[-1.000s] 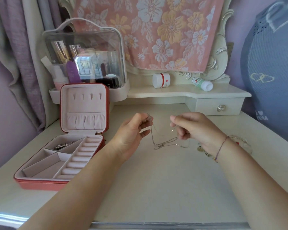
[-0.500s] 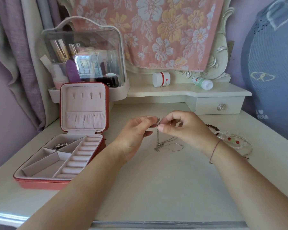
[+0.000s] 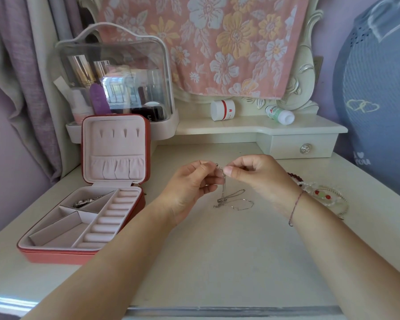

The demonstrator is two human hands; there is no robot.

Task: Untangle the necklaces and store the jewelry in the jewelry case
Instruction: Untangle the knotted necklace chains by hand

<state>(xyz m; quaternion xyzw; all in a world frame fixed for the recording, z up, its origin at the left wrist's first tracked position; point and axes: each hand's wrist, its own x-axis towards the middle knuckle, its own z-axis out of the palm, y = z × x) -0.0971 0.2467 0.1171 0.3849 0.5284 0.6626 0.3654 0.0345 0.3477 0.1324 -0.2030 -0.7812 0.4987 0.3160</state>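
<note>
Centrally, the left hand (image 3: 189, 188) and right hand (image 3: 259, 176) each pinch the top of the silver necklace (image 3: 223, 190), fingertips almost touching. The chain hangs near-vertical from the pinch, with its lower loops lying on the table (image 3: 217, 262). The open jewelry case (image 3: 62, 256) lies well to the left, nearer the left hand.

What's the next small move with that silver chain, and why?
Probably lift both hands a little and ease them apart. The left hand and right hand pinch the silver chain at nearly one spot, while its lower end lies in loops on the table. Raising it should let the loops hang free and show any knot before it goes into the open jewelry case.
</note>
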